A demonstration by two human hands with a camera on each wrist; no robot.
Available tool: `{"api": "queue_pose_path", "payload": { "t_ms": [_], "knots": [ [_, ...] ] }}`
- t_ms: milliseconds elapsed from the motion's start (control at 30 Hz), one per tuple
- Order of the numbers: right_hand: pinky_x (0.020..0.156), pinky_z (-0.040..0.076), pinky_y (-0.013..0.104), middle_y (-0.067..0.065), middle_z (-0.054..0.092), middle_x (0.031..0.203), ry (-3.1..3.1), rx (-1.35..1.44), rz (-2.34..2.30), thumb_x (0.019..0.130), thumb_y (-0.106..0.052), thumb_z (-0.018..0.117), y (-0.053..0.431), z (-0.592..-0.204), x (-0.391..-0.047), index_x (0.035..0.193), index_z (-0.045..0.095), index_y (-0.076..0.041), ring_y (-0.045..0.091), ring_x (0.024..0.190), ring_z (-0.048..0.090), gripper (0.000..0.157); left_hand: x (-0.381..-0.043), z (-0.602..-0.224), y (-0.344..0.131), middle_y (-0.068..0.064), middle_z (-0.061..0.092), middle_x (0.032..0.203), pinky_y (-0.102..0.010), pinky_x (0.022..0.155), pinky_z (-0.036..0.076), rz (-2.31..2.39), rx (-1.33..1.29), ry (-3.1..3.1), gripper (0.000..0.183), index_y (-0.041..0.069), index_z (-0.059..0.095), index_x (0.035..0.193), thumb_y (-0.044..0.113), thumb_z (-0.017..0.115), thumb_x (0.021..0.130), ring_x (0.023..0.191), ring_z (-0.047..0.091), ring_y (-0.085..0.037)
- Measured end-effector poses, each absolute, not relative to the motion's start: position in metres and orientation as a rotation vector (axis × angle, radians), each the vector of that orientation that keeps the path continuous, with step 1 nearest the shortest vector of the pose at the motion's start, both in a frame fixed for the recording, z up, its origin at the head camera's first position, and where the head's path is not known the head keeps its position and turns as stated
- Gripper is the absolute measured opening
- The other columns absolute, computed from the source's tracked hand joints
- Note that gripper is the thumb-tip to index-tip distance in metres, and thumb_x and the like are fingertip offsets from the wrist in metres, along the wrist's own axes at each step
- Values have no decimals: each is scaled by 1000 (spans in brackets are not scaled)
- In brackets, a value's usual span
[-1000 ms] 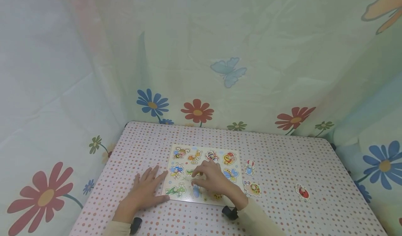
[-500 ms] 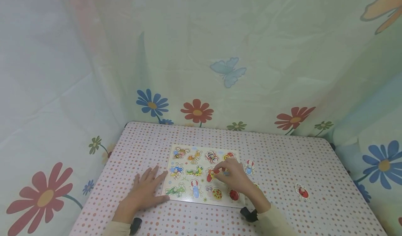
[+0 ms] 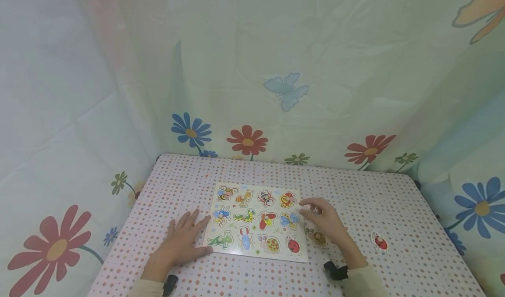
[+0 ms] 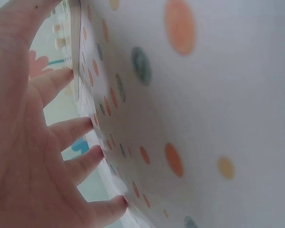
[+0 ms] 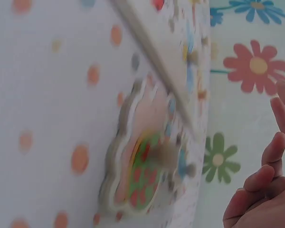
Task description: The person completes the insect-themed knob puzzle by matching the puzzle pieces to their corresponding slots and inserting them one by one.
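Observation:
A wooden knob puzzle board [image 3: 254, 254] with insect pictures lies on the table. My left hand [image 3: 184, 237] rests at its left edge with fingers spread; in the left wrist view, fingertips touch the dotted cloth and the board's edge. To the right of the board my right hand [image 3: 325, 220] hovers, fingers slightly bent and nothing visible between them. A blue beetle piece lies below those fingers, mostly hidden in the head view. The snail piece [image 3: 317, 238] is beside the board, partly shaded by the hand; its knob shows in the right wrist view.
A red ladybug piece [image 3: 380, 242] lies farther right on the dotted tablecloth [image 3: 414, 227]. Flower-printed curtains [image 3: 335, 91] hang behind and at both sides of the table.
My right hand has moved right, from above the board's middle to past its right edge. The red winged-insect piece it was touching now sits in the board. My left hand stays put.

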State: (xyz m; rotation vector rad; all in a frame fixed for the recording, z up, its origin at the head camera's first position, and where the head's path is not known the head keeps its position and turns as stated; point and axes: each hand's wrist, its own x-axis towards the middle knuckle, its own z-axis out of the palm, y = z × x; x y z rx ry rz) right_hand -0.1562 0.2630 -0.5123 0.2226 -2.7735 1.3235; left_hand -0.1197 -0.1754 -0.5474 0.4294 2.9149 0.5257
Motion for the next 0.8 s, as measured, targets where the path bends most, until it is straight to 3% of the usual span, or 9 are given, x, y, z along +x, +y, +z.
{"api": "queue_pose_path", "payload": {
  "t_ms": [300, 467, 800],
  "knots": [
    [55, 42, 26, 9, 52, 100, -2803, -36, 1339, 95, -27, 71, 295, -522, -159, 122, 69, -10, 21, 75, 44, 31, -119, -547, -176, -11, 20, 165, -73, 112, 4, 539, 437, 2911, 94, 29, 40, 155, 74, 67, 77, 148, 16, -42],
    [60, 44, 29, 10, 52, 103, -2834, -121, 1325, 96, -32, 69, 302, -530, -161, 124, 68, -11, 21, 80, 47, 35, -119, -548, -176, -11, 20, 165, -73, 112, 4, 532, 433, 2908, 94, 29, 39, 155, 74, 67, 77, 149, 16, -41],
    [65, 44, 30, 11, 58, 103, -2901, -175, 1299, 94, -28, 71, 304, -539, -170, 118, 70, -9, 24, 86, 52, 31, -118, -544, -174, -12, 22, 164, -73, 112, 5, 533, 432, 2904, 94, 27, 41, 155, 73, 67, 77, 148, 17, -42]
  ]
}}
